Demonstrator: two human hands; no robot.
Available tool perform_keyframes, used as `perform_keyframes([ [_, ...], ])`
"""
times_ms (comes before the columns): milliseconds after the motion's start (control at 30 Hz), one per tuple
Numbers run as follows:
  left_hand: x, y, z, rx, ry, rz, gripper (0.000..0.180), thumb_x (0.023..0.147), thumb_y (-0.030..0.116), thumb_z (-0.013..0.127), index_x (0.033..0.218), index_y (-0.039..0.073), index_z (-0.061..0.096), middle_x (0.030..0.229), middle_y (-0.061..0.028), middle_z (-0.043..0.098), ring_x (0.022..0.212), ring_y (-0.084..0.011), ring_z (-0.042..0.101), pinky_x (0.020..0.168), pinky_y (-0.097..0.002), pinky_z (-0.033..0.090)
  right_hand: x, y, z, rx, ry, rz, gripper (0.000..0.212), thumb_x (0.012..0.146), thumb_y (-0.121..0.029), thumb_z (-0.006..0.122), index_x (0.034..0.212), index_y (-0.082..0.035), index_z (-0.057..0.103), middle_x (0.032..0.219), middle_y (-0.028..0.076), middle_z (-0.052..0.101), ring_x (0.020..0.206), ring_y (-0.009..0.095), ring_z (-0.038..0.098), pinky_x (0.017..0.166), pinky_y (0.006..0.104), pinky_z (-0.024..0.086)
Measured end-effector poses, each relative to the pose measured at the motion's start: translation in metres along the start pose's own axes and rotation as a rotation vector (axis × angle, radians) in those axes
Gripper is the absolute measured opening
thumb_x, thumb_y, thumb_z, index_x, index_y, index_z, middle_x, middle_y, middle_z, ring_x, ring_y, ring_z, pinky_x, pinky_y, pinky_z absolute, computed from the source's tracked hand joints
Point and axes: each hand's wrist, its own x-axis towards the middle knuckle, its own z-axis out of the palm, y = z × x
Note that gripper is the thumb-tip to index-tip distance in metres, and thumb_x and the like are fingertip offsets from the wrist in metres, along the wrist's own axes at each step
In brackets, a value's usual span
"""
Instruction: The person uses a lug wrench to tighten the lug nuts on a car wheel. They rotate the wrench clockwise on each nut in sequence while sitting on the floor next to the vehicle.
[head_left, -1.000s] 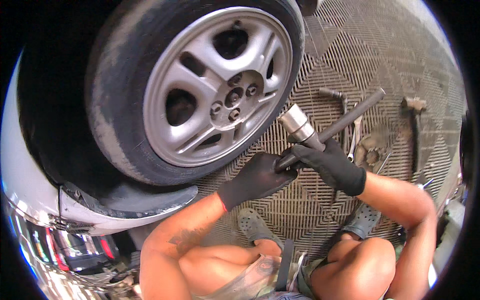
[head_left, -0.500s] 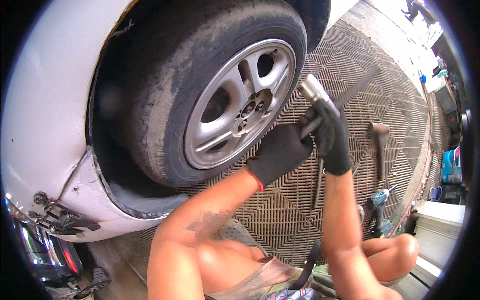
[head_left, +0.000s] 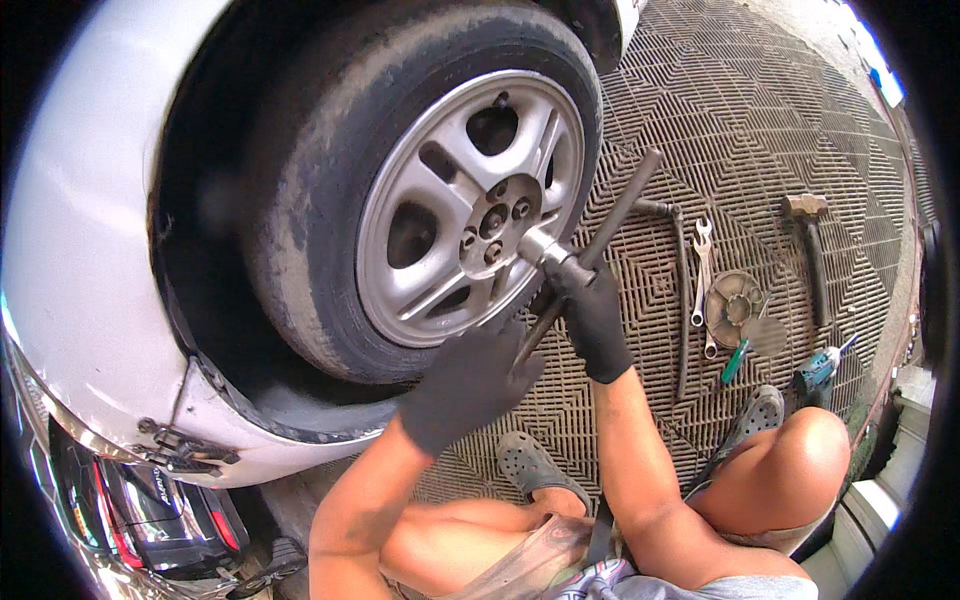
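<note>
In my gloved right hand (head_left: 597, 325) is a T-bar socket wrench (head_left: 622, 208), gripped where the bar meets its silver socket (head_left: 541, 247). My gloved left hand (head_left: 470, 385) is closed round the bar's lower end. The socket points at the silver wheel (head_left: 400, 318), close to the right side of its hub (head_left: 497, 222). Whether it touches the wheel, I cannot tell. Several nuts or studs show round the hub. A worn black tyre (head_left: 310, 250) surrounds the rim under the white car's fender (head_left: 75, 230).
On the slatted floor mat (head_left: 700, 90) to the right lie a long bent bar (head_left: 682, 300), two combination wrenches (head_left: 702, 260), a round metal cover (head_left: 735, 305), a green-handled tool (head_left: 735, 362), a hammer (head_left: 815, 260) and a teal power drill (head_left: 818, 370). A dark car (head_left: 165, 510) stands at lower left.
The wrench has come left and down, bringing its socket in front of the wheel's hub. My left hand has dropped lower along the bar. The whole view has shifted, revealing more floor tools.
</note>
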Motion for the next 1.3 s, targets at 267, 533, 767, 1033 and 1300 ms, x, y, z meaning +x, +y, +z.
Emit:
perform_keyframes([
  [267, -0.037, 0.079, 0.004, -0.087, 0.097, 0.463, 0.026, 0.09, 0.029, 0.065, 0.102, 0.006, 0.064, 0.095, -0.0122, 0.065, 0.087, -0.0312, 0.065, 0.072, -0.0466, 0.05, 0.032, 0.009, 0.042, 0.08, 0.034, -0.136, 0.035, 0.092, -0.018, 0.073, 0.119, -0.001, 0.059, 0.094, 0.005, 0.067, 0.077, 0.012, 0.065, 0.06, 0.0274, 0.056],
  [533, -0.018, 0.1, 0.017, -0.122, -0.013, 0.44, 0.016, 0.084, 0.023, 0.065, 0.091, 0.009, 0.064, 0.087, -0.0085, 0.06, 0.074, -0.0285, 0.061, 0.065, -0.0419, 0.048, 0.044, 0.011, 0.071, 0.48, 0.114, 0.243, 0.017, 0.096, -0.015, 0.067, 0.104, -0.002, 0.061, 0.086, 0.006, 0.065, 0.067, 0.014, 0.061, 0.058, 0.0282, 0.052],
  [767, -0.002, 0.088, 0.012, 0.004, -0.041, 0.401, 0.012, 0.085, 0.022, 0.066, 0.092, 0.012, 0.065, 0.099, -0.007, 0.062, 0.084, -0.0258, 0.061, 0.069, -0.0407, 0.047, 0.043, 0.006, 0.067, 0.128, 0.072, 0.022, 0.026, 0.09, -0.009, 0.073, 0.109, -0.001, 0.058, 0.091, 0.01, 0.066, 0.073, 0.017, 0.067, 0.06, 0.0296, 0.053],
  [1033, 0.035, 0.063, -0.032, 0.193, 0.497, 0.457, 0.027, 0.084, 0.02, 0.069, 0.105, 0.005, 0.064, 0.112, -0.0154, 0.065, 0.114, -0.0358, 0.061, 0.104, -0.0565, 0.042, 0.05, 0.004, 0.042, -0.777, -0.037, -0.35, 0.043, 0.076, -0.005, 0.077, 0.113, -0.006, 0.055, 0.104, 0.021, 0.064, 0.097, 0.041, 0.064, 0.082, 0.0484, 0.052],
  [1300, 0.057, 0.041, -0.09, 0.913, 0.244, 0.331, 0.037, 0.083, 0.021, 0.067, 0.113, 0.001, 0.066, 0.119, -0.0161, 0.064, 0.124, -0.0336, 0.055, 0.116, -0.0571, 0.031, 0.051, 0.005, 0.042, -0.91, -0.022, -0.437, 0.043, 0.078, -0.006, 0.073, 0.116, -0.008, 0.052, 0.102, 0.022, 0.061, 0.092, 0.044, 0.064, 0.078, 0.0537, 0.051],
])
